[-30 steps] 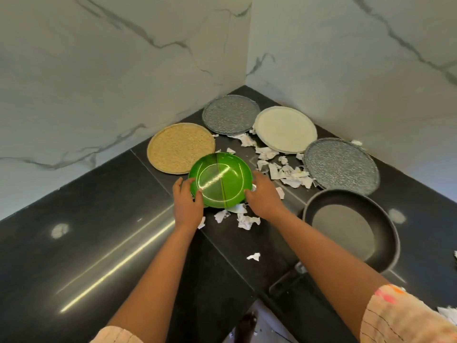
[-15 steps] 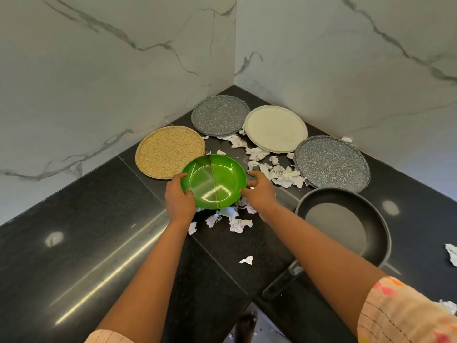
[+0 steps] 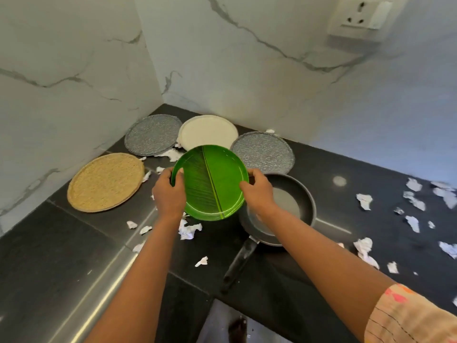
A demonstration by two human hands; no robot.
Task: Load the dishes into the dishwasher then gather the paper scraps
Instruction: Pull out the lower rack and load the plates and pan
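Note:
I hold a green leaf-patterned plate [image 3: 210,183] above the black counter, tilted toward me. My left hand [image 3: 169,194] grips its left rim and my right hand [image 3: 258,193] grips its right rim. On the counter behind it lie a tan woven plate [image 3: 106,181], a grey speckled plate [image 3: 153,134], a cream plate [image 3: 207,131] and a second grey speckled plate [image 3: 265,151]. A black frying pan [image 3: 291,194] sits under my right wrist, handle toward me. Torn white paper scraps [image 3: 189,230] lie below the plate, and more paper scraps [image 3: 364,201] are scattered to the right.
The black counter [image 3: 49,263] fills a corner between two marble walls. A wall socket [image 3: 359,17] sits at the upper right. The counter's front edge drops to the floor [image 3: 222,325] near the bottom centre.
Both hands have lifted the green plate off the counter, raising it and tilting it toward me. The view has swung right, revealing more scraps and the socket.

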